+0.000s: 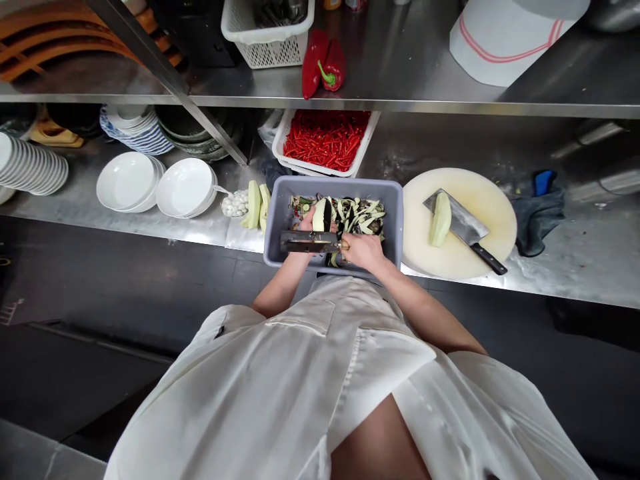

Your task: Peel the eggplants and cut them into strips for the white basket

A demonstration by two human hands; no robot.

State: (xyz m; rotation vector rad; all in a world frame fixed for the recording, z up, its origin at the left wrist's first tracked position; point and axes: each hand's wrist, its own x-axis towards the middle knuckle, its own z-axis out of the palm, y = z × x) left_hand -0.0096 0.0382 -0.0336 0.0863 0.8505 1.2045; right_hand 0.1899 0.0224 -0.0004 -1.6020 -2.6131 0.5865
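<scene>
My left hand [307, 220] is wrapped round a partly peeled eggplant [323, 217], pale flesh showing beside a strip of dark skin. In my right hand [364, 251] is the short handle of a peeling knife [307, 242], whose broad dark blade lies across the near side of the eggplant. Both hands are over a grey plastic bin [399, 223] that holds eggplant peels [360, 215] and other scraps. The blade hides part of my left hand's fingers.
Right of the bin, a round cutting board [415, 200] bears a cleaver [465, 222] and a peeled eggplant [441, 220]. Peeled eggplants [254, 203] and garlic [235, 203] lie left, beside white bowls [185, 187]. Red chillies [325, 140] fill a tray behind, below a steel shelf [425, 104].
</scene>
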